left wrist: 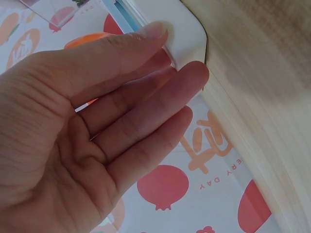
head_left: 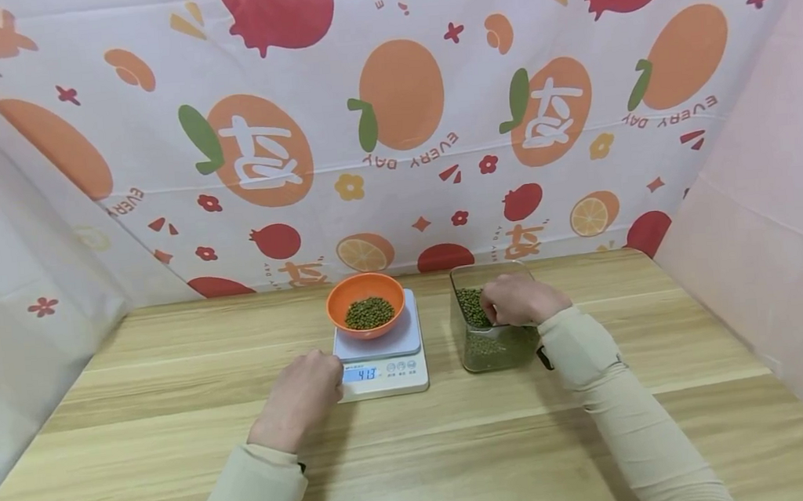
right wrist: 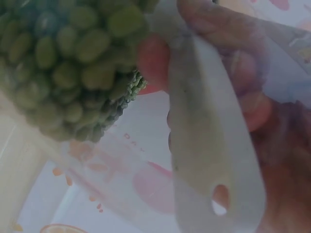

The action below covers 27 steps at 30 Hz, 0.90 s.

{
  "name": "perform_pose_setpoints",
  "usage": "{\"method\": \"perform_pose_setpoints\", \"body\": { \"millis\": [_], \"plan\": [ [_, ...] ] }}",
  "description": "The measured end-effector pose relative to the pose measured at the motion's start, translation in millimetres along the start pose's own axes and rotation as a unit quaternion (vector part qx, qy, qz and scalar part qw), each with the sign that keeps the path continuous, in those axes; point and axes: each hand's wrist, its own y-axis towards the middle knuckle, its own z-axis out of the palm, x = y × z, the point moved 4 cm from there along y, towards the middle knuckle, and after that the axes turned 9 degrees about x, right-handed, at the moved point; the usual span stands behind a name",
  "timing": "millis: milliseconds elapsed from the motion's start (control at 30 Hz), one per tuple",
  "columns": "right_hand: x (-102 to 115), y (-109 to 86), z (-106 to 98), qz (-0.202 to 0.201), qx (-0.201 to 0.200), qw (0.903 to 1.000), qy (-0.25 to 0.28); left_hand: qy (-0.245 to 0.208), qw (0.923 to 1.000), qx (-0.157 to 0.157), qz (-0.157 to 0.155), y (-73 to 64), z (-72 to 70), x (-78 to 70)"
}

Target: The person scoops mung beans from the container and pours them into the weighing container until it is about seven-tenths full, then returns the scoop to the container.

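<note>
My left hand point(head_left: 304, 393) pinches the front left edge of a white kitchen scale point(head_left: 384, 385). The thumb and index finger are at the scale's edge in the left wrist view, and the other fingers are extended. On the scale's platform sits an orange bowl point(head_left: 336, 306) with green mung beans point(head_left: 369, 313) in it. My right hand point(head_left: 522, 300) is inside the top of a clear container point(head_left: 477, 358) of mung beans. It grips the white handle of a spoon or scoop point(right wrist: 204, 145) with a hole in its end; the head is hidden.
The wooden table point(head_left: 417, 454) extends in front of the scale and container. Behind them hangs a white curtain point(head_left: 343, 224) printed with fruit. A pale sheet closes off each side. The scale's lit display point(head_left: 362, 375) shows digits that look like 413.
</note>
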Motion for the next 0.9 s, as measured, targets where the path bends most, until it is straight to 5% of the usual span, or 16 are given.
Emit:
{"method": "perform_pose_setpoints", "body": {
  "millis": [467,900],
  "plan": [
    [-1.1,-0.7,-2.3,-0.018,-0.010,0.9997,-0.010,-0.013,0.9998,0.013,-0.010,-0.7,-0.1,1.9],
    [-4.1,-6.9,-9.3,-0.036,-0.036,0.9987,-0.002,-0.001,0.9998,-0.016,0.007,-0.1,-2.5,0.9]
  ]
}}
